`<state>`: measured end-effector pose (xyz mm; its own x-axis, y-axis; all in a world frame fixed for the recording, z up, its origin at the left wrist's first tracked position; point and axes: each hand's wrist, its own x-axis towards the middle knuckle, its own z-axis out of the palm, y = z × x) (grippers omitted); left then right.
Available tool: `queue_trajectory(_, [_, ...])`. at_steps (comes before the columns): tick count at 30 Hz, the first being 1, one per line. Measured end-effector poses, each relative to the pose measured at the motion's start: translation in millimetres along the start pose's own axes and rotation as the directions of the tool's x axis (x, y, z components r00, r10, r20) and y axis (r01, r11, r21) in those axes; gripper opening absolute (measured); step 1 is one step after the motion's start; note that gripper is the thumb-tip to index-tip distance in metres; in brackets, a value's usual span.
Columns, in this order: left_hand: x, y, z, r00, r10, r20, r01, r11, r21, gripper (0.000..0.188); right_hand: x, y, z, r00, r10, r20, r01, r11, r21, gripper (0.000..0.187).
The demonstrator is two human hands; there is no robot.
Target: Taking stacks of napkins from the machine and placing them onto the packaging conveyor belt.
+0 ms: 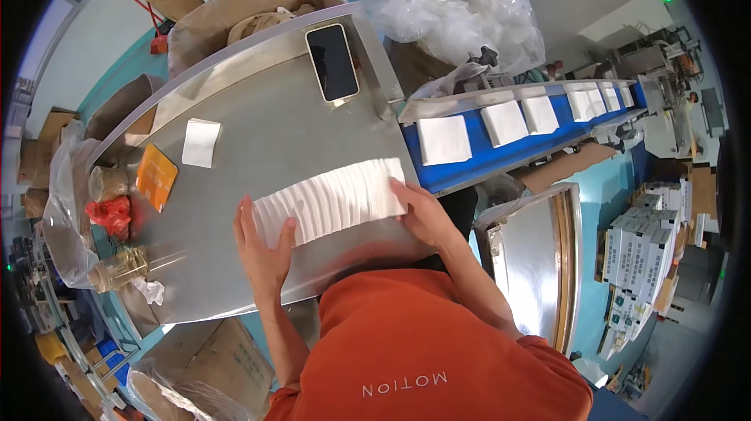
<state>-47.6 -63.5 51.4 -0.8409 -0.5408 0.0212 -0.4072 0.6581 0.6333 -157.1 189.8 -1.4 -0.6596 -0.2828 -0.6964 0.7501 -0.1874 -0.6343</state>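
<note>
A long row of folded white tissues (328,200) leans in overlapping layers on the metal tabletop in front of me. My left hand (264,253) grips its left end, thumb on the near side and fingers at the outer end. At the opposite end, my right hand (426,216) holds the last tissues, its fingertips against their outer face. Farther left on the table lies a separate small white stack (201,142).
A phone (332,62) lies near the table's back right corner. Beyond it, white folded stacks (444,140) sit on a blue conveyor belt (461,176). An orange card (157,177), red plastic (109,217) and tape rolls (121,268) are at the left. Clear plastic bags (454,10) pile up behind.
</note>
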Motion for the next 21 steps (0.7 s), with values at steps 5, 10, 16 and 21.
queue_trajectory(5, [-1.7, -0.7, -0.9, 1.0, -0.001, 0.008, 0.001, 1.0, -0.021, 0.078, -2.5, 0.5, -31.8, 0.999, 0.033, 0.037, -0.031, 0.998, -0.053, 0.027])
queue_trajectory(10, [-0.2, 8.5, 2.9, 0.997, 0.035, 0.067, -0.035, 0.999, -0.007, 0.079, 12.9, -0.2, -15.3, 0.944, -0.296, -0.144, 0.268, 0.945, -0.188, 0.036])
queue_trajectory(16, [-5.3, 7.9, 6.7, 0.998, 0.051, 0.027, -0.05, 0.999, -0.014, 0.081, -1.7, 0.4, 13.9, 0.985, -0.169, 0.013, 0.17, 0.98, -0.108, 0.05])
queue_trajectory(21, [-3.0, 4.9, 5.3, 0.998, 0.044, 0.033, -0.042, 0.996, -0.073, 0.08, -4.0, 1.8, -19.8, 0.988, -0.144, -0.057, 0.143, 0.99, -0.015, 0.029])
